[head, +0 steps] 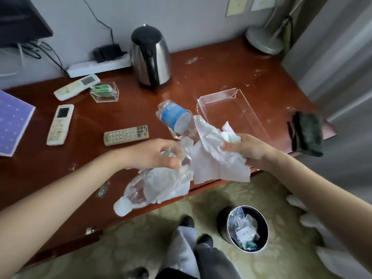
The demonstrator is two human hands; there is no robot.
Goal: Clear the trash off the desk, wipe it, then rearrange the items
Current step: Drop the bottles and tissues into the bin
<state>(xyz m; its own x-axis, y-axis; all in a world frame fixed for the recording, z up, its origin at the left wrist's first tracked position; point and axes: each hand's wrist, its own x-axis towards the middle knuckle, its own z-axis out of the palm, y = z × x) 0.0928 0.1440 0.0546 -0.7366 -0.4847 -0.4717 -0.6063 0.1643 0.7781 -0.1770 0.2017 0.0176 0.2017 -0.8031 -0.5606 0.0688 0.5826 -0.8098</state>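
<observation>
Head view: your grips are full of trash above the counter point(211, 73) edge.
Left hand point(155, 154) is clamped on a clear bottle point(136, 192); right hand point(247, 150) on crumpled tissue point(213, 156). Swing both over the bin point(247, 228) on the floor before releasing.

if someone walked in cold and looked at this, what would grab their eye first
Most likely the two hands mid-frame over the desk's front edge: the left hand holds a clear plastic bottle with a white cap, the right hand clutches crumpled white tissue. Between them a second bottle with a blue label tilts up. On the floor below, a round trash bin already holds rubbish.
</observation>
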